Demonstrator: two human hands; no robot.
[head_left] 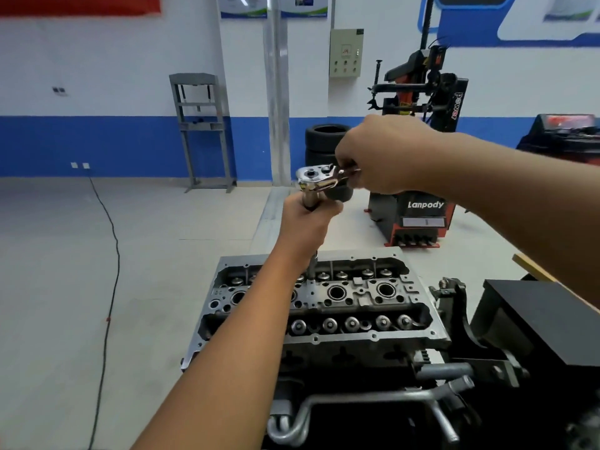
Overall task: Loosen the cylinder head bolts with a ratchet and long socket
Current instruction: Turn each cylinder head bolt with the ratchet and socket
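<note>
Nearest the camera, the cylinder head [324, 306] is seen bare, the long socket [312, 262] standing in a far-row bolt well. It is gripped upright by the left hand [305, 222], while the ratchet [316, 179] handle is held by the right hand [380, 154]. Loosening appears in hand; a steady swing is called for next.

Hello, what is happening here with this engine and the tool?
A person is working on a cylinder head with a ratchet on a long socket. The left hand grips the upright socket just under the ratchet head. The right hand holds the ratchet handle. The socket's lower end goes down into the far side of the head, presumably onto a bolt, which is hidden.
</note>
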